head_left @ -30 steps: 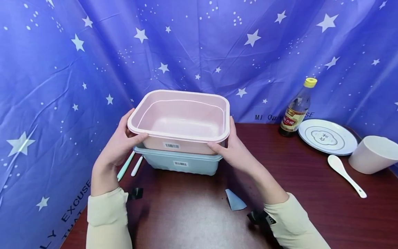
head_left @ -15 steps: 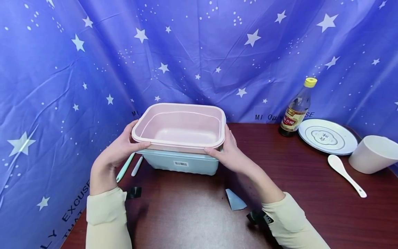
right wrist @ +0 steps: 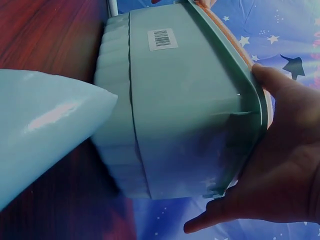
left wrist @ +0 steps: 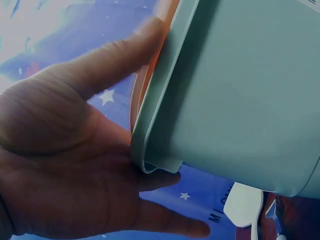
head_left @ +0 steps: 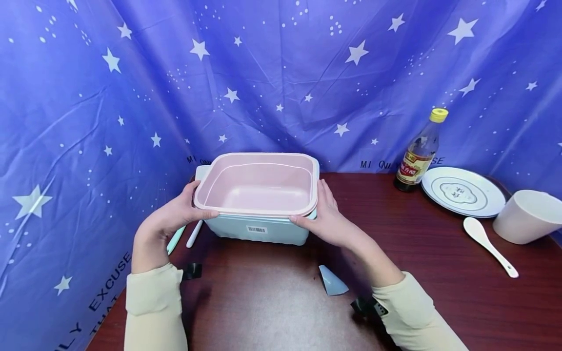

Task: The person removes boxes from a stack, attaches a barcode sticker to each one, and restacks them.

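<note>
A pink plastic basin (head_left: 263, 170) sits nested inside a light blue-green basin (head_left: 232, 231) with a barcode label on its front. My left hand (head_left: 180, 214) holds the pink basin's left front corner, its thumb on the front rim. On the opposite corner, my right hand (head_left: 329, 219) grips likewise, thumb at the front and fingers along the side. Both wrist views show the pink rim just above the blue-green rim (left wrist: 165, 80), with several fingers spread out beside it. How firmly the fingers press is hard to tell.
Left of the basins lie a white handle (head_left: 194, 234) and a mint handle (head_left: 175, 240). A pointed light blue piece (head_left: 333, 282) lies in front. On the right stand a sauce bottle (head_left: 414, 156), a plate (head_left: 483, 192), a white spoon (head_left: 489, 247) and a cup (head_left: 524, 219).
Both hands have lowered the pink basin, moving it down into the blue-green one. Its barcoded front wall has gone out of sight. A white edge now shows behind its left side.
</note>
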`<action>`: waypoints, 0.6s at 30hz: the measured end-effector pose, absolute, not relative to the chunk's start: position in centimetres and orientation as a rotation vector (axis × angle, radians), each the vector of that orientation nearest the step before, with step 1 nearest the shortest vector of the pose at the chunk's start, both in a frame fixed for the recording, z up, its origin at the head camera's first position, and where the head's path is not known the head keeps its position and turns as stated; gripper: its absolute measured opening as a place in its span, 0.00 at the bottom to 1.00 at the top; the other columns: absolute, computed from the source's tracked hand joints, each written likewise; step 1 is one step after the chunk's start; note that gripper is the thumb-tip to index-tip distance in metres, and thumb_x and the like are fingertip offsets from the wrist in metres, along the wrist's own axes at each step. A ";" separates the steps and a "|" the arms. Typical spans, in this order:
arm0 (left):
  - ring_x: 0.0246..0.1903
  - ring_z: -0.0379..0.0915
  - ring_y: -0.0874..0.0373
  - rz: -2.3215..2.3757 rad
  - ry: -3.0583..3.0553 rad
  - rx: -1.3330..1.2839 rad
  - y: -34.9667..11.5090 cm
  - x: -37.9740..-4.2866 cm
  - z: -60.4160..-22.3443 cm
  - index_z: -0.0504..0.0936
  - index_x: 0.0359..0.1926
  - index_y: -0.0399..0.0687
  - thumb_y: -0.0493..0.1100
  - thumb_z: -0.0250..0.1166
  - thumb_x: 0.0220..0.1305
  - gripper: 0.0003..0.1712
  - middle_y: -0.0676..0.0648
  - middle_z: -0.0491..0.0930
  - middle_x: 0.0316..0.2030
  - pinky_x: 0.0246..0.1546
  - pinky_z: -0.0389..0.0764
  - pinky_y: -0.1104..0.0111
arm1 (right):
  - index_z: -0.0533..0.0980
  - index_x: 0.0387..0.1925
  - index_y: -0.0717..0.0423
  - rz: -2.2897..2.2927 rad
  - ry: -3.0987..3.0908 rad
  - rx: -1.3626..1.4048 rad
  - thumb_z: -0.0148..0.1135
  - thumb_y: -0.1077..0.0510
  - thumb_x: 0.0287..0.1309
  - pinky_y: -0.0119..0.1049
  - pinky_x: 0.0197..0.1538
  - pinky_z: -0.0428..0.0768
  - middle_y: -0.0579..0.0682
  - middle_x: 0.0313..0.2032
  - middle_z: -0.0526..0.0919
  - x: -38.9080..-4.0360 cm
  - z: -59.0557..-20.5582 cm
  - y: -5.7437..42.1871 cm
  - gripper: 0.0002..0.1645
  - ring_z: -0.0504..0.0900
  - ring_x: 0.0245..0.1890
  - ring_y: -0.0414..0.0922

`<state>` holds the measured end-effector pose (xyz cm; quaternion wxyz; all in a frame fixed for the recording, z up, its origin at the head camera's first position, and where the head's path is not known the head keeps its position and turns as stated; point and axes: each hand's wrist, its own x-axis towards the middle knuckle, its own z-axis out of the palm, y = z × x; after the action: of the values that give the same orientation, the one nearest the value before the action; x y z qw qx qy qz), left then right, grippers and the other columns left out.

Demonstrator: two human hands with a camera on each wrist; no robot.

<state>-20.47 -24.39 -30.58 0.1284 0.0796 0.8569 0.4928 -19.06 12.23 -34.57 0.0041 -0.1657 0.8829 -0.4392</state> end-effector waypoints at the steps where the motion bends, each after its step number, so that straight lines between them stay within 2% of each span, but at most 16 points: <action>1: 0.71 0.49 0.39 1.419 2.504 0.233 -24.4 -20.5 -30.6 0.39 0.78 0.40 0.47 0.74 0.60 0.62 0.33 0.51 0.73 0.69 0.54 0.45 | 0.35 0.80 0.56 -1.379 2.773 -0.541 0.70 0.40 0.57 0.64 0.72 0.49 0.63 0.78 0.37 -19.1 -34.6 12.3 0.68 0.39 0.77 0.61; 5: 0.70 0.53 0.40 1.398 2.529 0.216 -24.1 -20.5 -30.5 0.41 0.79 0.39 0.47 0.75 0.59 0.62 0.34 0.55 0.72 0.69 0.56 0.46 | 0.40 0.79 0.60 -1.355 2.795 -0.625 0.72 0.41 0.57 0.59 0.72 0.54 0.63 0.75 0.48 -19.1 -34.4 12.9 0.66 0.48 0.75 0.58; 8: 0.71 0.52 0.39 1.390 2.536 0.202 -23.7 -20.2 -30.2 0.39 0.79 0.40 0.47 0.75 0.59 0.64 0.33 0.53 0.73 0.69 0.56 0.45 | 0.39 0.79 0.65 -1.261 2.797 -0.598 0.69 0.39 0.60 0.58 0.74 0.50 0.66 0.77 0.45 -18.8 -33.8 13.8 0.66 0.44 0.77 0.59; 11: 0.76 0.38 0.37 1.315 2.602 0.198 -22.9 -19.8 -29.4 0.34 0.80 0.43 0.50 0.74 0.60 0.66 0.33 0.43 0.77 0.71 0.49 0.41 | 0.39 0.79 0.66 -1.166 2.822 -0.563 0.65 0.36 0.62 0.57 0.75 0.47 0.65 0.78 0.41 -18.7 -33.0 15.0 0.65 0.40 0.78 0.58; 14: 0.77 0.25 0.39 1.216 2.726 0.227 -22.1 -19.4 -28.4 0.34 0.81 0.50 0.55 0.72 0.62 0.64 0.37 0.34 0.79 0.71 0.43 0.38 | 0.41 0.79 0.65 -1.138 2.881 -0.574 0.64 0.34 0.63 0.56 0.75 0.48 0.63 0.78 0.43 -18.5 -32.3 16.4 0.63 0.42 0.78 0.56; 15: 0.77 0.24 0.40 1.200 2.768 0.253 -21.8 -19.2 -28.1 0.37 0.81 0.52 0.56 0.71 0.63 0.62 0.39 0.34 0.79 0.71 0.42 0.38 | 0.42 0.79 0.63 -1.135 2.905 -0.582 0.64 0.34 0.64 0.56 0.75 0.49 0.62 0.78 0.45 -18.5 -32.1 16.9 0.62 0.43 0.78 0.56; 18: 0.78 0.34 0.43 1.201 2.886 0.376 -20.9 -18.8 -27.3 0.49 0.81 0.55 0.55 0.70 0.64 0.53 0.43 0.42 0.79 0.71 0.47 0.41 | 0.47 0.79 0.60 -1.136 2.974 -0.601 0.64 0.36 0.64 0.57 0.74 0.52 0.60 0.77 0.50 -18.0 -31.5 18.4 0.58 0.48 0.77 0.56</action>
<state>-18.81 -20.92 -27.32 -0.0034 0.1194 0.9167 0.3813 -18.03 18.42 -31.51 -0.0490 -0.1853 0.9169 -0.3501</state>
